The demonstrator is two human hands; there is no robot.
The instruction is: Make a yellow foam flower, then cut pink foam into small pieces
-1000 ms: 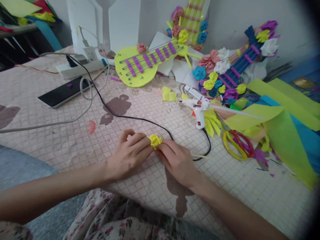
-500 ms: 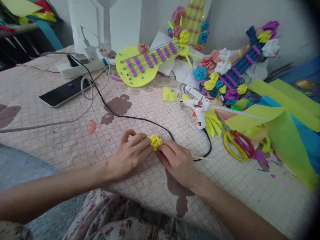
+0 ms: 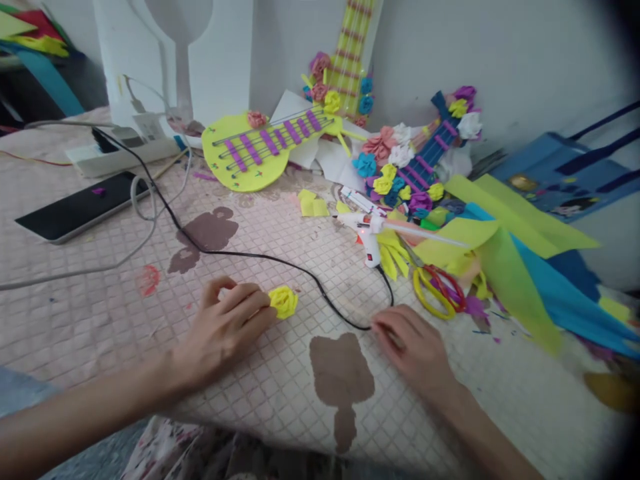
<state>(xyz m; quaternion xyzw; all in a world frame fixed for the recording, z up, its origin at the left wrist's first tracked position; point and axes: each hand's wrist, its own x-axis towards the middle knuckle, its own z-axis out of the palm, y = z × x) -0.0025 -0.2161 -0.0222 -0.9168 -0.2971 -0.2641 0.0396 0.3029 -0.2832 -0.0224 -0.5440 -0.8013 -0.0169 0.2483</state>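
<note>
My left hand rests on the quilted pink cover, its fingers pinched on a small yellow paper rose. My right hand lies apart from the rose, to the right. Its fingers are stretched loosely toward the black cable, and I see nothing in them. A white glue gun lies beyond the right hand with its red light on, and yellow-and-red scissors lie beside it.
A yellow paper guitar and a blue guitar covered in paper flowers lean at the back. Green and blue paper sheets pile up at the right. A phone and a power strip sit at the left.
My right hand has let go of the yellow rose and moved right, toward the cable. The left hand keeps the rose. The view has shifted to the right.
</note>
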